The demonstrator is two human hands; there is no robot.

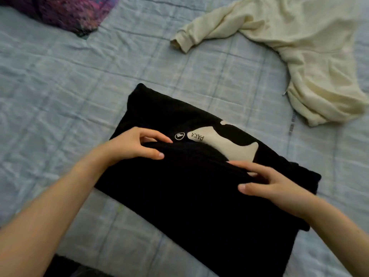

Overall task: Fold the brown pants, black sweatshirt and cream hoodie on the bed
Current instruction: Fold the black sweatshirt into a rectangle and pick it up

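Head view: the half-folded black knit sweatshirt [199,200] lies at the centre of the pale blue quilted bed [60,86]. The left hand [135,145] and right hand [277,185] pinch its fold edge, fingers curled on cloth. The crumpled cream hoodie [309,56] waits at 1 o'clock. Next, probably, carry the fold over and flatten it.

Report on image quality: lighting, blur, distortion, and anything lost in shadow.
Head view: light is dim and flat, no glare; the black sweatshirt reads almost solid black, its folds hard to see where the left hand and right hand grip it. Head view: the cream hoodie looks slightly blurred. Head view: the bedcover stripes bend toward the edges, wide-angle distortion.
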